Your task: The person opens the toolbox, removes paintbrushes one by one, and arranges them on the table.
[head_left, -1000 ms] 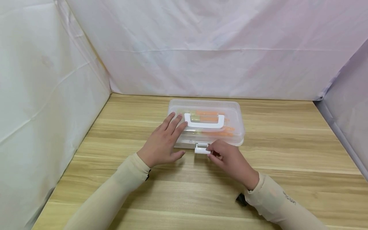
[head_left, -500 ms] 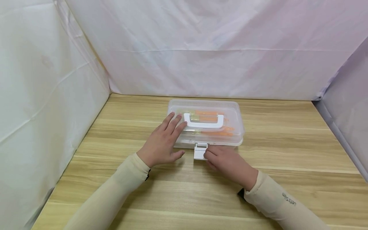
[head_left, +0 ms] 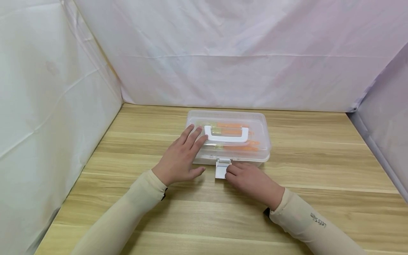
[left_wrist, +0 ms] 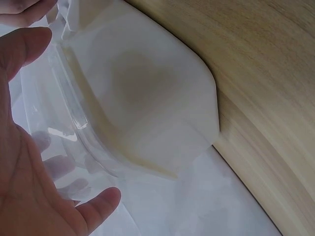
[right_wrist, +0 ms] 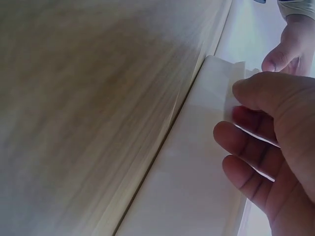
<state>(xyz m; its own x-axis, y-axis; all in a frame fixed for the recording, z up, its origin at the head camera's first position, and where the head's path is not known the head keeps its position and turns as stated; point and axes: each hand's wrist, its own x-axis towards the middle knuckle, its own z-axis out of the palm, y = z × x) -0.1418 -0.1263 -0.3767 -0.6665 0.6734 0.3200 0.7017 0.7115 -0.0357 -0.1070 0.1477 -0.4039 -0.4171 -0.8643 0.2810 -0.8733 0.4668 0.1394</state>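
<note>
A clear plastic box (head_left: 259, 129) with a white carry handle (head_left: 227, 139) sits lid down on the wooden table. Orange-handled things (head_left: 240, 147) show through its lid; their kind is blurred. My left hand (head_left: 180, 159) lies with straight, spread fingers on the lid's left part, thumb off the front side. At the front, my right hand (head_left: 251, 182) pinches the right edge of the white latch (head_left: 220, 173), which tilts outward from the box. In the right wrist view, the thumb and forefinger meet at the latch (right_wrist: 239, 73), the other fingers loosely bent beside the box wall.
The wooden table (head_left: 318, 159) extends around the box on all sides. White cloth walls (head_left: 223, 71) stand behind and to the left, with another on the right.
The latch has swung down and outward, showing more of its face. My right hand has moved slightly down and left with it. My left hand and the box stay in place.
</note>
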